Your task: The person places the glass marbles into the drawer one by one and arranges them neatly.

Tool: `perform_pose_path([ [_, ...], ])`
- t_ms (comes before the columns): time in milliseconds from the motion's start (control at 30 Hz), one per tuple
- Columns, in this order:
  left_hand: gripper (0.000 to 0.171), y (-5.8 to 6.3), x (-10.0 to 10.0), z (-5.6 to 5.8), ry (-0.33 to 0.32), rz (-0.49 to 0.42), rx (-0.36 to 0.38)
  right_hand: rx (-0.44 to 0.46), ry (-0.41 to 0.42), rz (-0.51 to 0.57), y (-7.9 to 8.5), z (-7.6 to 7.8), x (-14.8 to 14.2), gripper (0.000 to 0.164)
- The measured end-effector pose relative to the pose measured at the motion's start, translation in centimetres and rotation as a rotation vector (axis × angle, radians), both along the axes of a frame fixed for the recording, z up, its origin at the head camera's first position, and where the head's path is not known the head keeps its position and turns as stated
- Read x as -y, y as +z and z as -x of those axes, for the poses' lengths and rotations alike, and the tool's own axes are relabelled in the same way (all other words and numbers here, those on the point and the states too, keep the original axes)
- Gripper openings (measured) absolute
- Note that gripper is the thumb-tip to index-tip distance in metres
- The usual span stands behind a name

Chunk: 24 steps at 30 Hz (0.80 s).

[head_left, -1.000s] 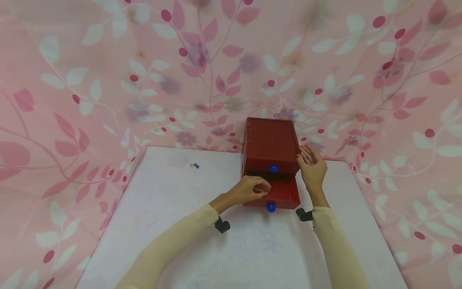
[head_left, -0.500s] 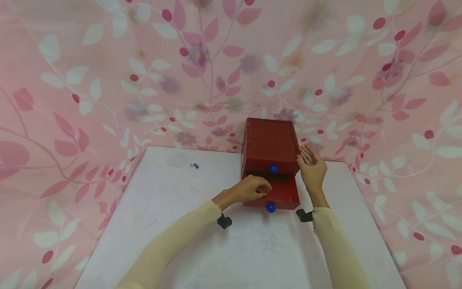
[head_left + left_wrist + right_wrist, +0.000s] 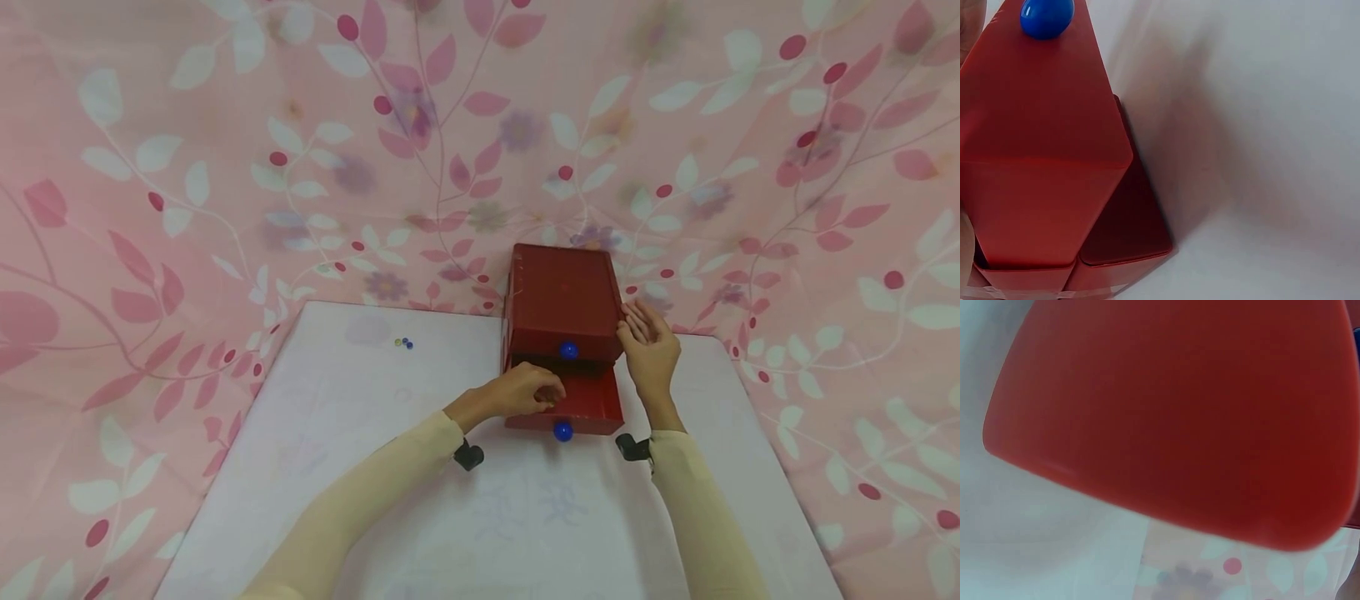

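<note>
A red two-drawer cabinet stands at the table's back, right of centre. Its lower drawer is pulled out, and a blue knob is on the front. My left hand reaches over the drawer's left side with bent fingers; its fingertips point down inside, and whatever lies between them is hidden. With fingers nearly straight, my right hand rests against the cabinet's right side. The drawer front fills much of the left wrist view. A red panel covers most of the right wrist view.
Three tiny round beads, a yellowish one and two blue ones, lie on the white tabletop left of the cabinet. Behind it hangs a pink floral cloth. The upper drawer, with its blue knob, is closed.
My left hand and forearm have shifted slightly right and away from me over the drawer. My right hand stays against the cabinet, and the drawers have not moved.
</note>
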<state>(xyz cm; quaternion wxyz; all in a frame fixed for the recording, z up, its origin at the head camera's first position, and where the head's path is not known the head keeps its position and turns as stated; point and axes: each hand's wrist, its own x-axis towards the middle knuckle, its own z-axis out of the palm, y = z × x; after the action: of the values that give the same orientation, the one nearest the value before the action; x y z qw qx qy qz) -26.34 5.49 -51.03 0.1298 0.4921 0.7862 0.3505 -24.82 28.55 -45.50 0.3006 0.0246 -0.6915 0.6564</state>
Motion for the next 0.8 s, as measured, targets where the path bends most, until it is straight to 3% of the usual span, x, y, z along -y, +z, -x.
perform_pose_path([
  [800, 0.025, -0.22, -0.11, 0.25, -0.01, 0.019, -0.009, -0.016, -0.005, -0.014, -0.2, 0.18, -0.1, 0.045],
])
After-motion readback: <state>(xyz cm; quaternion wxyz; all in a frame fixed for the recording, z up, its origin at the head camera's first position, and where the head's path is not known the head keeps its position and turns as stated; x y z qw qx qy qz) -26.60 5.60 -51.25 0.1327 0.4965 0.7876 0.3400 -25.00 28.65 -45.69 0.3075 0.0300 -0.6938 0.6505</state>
